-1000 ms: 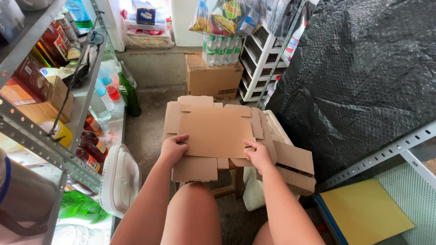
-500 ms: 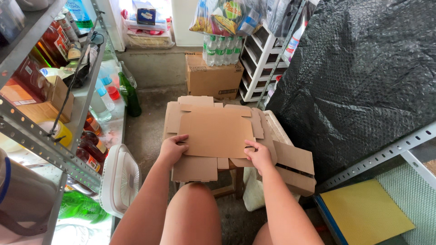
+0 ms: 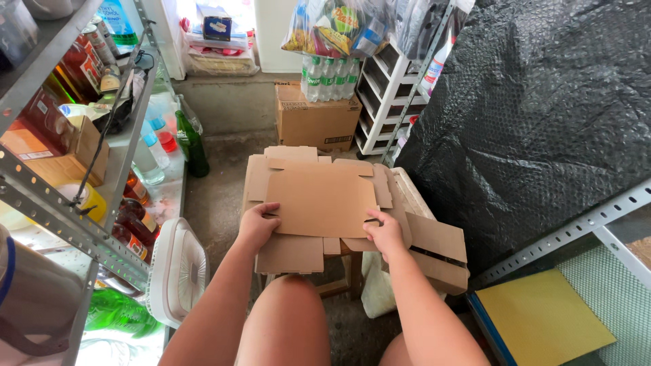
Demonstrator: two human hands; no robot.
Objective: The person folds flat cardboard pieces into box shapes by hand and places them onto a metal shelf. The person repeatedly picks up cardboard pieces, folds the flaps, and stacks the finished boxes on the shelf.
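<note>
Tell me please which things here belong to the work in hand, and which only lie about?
In hand:
- flat cardboard sheet, gripped at its edges by left hand and right hand
- more flat cardboard beneath it

Lying about:
- closed carton
- green bottle
- white fan
- yellow board

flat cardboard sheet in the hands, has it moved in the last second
No. The flat cardboard sheet lies at the same spot below the closed brown box by the wall, both hands at its near edge.

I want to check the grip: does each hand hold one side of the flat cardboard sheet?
Yes, the left hand grips the left edge of the flat cardboard sheet and the right hand grips its right edge.
</note>
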